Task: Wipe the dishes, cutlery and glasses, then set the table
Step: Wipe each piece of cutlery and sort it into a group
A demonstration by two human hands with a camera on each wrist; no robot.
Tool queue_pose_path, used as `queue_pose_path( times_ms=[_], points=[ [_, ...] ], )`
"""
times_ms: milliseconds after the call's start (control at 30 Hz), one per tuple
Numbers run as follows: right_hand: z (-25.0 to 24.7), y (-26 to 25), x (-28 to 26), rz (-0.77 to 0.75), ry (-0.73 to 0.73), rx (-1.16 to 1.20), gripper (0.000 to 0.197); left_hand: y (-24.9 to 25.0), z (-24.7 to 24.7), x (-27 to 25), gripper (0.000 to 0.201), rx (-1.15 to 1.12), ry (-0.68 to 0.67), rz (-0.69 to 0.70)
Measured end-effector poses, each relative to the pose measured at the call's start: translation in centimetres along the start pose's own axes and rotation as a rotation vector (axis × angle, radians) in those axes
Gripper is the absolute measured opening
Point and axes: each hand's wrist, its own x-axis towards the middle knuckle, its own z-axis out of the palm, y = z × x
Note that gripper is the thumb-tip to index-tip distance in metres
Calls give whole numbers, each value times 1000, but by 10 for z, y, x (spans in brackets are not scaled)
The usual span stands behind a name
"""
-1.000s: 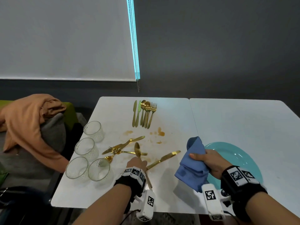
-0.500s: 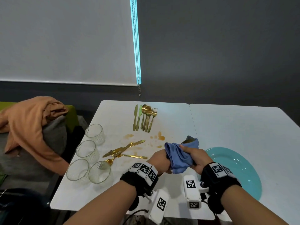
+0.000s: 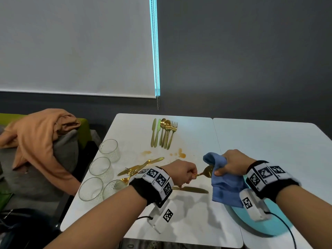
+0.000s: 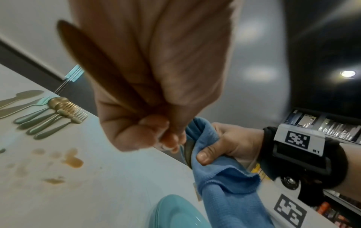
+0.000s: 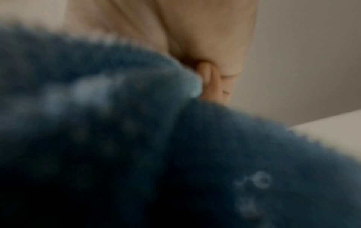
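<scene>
My left hand (image 3: 185, 174) pinches the handle of a gold spoon (image 3: 207, 171) above the white table (image 3: 136, 133). My right hand (image 3: 228, 163) grips a blue cloth (image 3: 226, 187) whose folds wrap the spoon's bowl. In the left wrist view the left hand (image 4: 156, 131) meets the cloth (image 4: 215, 169) and right hand (image 4: 230, 145). The right wrist view is filled by the blurred cloth (image 5: 136, 138). A gold knife (image 3: 190, 189) lies under the hands. A teal plate (image 3: 251, 223) sits under my right wrist.
Several clear glasses (image 3: 99, 168) stand along the table's left edge. A neat row of gold cutlery (image 3: 164, 133) lies at the back, loose forks and knives (image 3: 138, 168) at mid-left. Brown stains (image 3: 181, 153) mark the table. An orange cloth (image 3: 39, 141) drapes a seat at left.
My left hand picked a spoon up from the table and brought it to the cloth. The hands have since drawn slightly apart, so the spoon's bowl shows at the cloth's edge.
</scene>
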Motion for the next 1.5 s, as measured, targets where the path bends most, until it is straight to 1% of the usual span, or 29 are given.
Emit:
queue_pose_path(
  times_ms=[67,100,133,200,233,267,300,367,400,467,533,600,667,733,800,867,933,1000,1067,1133,1167,1200,1233,1300,1333,1367,1433,1467,1500],
  points=[
    [-9,0,-2,-41,30,-50,20,4,-4,-1,22,0,28,7],
    [-12,2,-3,-53,65,7,18,4,-6,0,22,-8,59,12],
    [-12,4,-3,-58,113,140,16,4,-7,0,22,-26,95,19],
    [-3,6,-5,-37,232,623,10,3,-8,2,20,-87,147,32],
    [5,6,-5,2,288,872,8,4,-7,1,19,-125,162,30],
    [15,6,-2,58,339,1079,10,5,-4,1,17,-155,172,24],
    [25,7,1,123,374,1237,18,6,1,1,15,-177,181,18],
    [44,5,6,221,372,1461,35,8,11,2,15,-199,202,21],
    [51,3,7,239,343,1537,37,9,16,4,16,-200,220,28],
    [62,-5,6,254,261,1657,34,13,25,9,22,-209,259,35],
    [69,-14,6,252,183,1719,32,15,31,13,26,-216,307,20],
    [69,-17,8,212,160,1696,34,16,34,15,28,-281,361,-7],
    [62,-15,11,174,176,1630,40,18,35,14,25,-381,371,-23],
    [51,-11,11,166,222,1606,43,15,35,18,26,-523,324,-27],
    [39,-5,13,174,293,1637,43,13,33,18,14,-660,266,-41],
    [30,1,14,192,340,1656,42,7,33,16,16,-701,224,-47],
    [24,4,16,198,342,1648,41,2,36,14,23,-694,233,-49],
    [24,2,19,192,329,1632,38,0,37,14,29,-665,275,-71],
    [28,-5,18,182,286,1582,38,4,35,15,29,-596,295,-101],
    [38,-12,19,189,230,1448,41,5,33,25,22,-475,304,-161],
    [43,-15,20,195,209,1374,43,4,32,30,23,-413,311,-196],
    [47,-16,21,200,192,1300,45,3,32,33,29,-345,302,-220],
    [50,-16,24,203,173,1233,46,-1,34,36,34,-284,276,-209],
    [50,-15,30,213,121,1116,44,-5,36,37,36,-170,186,-189],
    [50,-15,33,219,99,1067,41,-9,35,38,35,-131,169,-158],
    [48,-15,36,220,90,1025,38,-13,32,39,35,-151,178,-126],
    [43,-15,42,203,100,978,33,-20,19,43,33,-134,148,-125],
    [40,-15,46,201,107,981,31,-23,9,46,31,-150,171,-141],
    [38,-14,50,204,109,988,30,-26,-2,50,29,-187,237,-178]
  ],
)
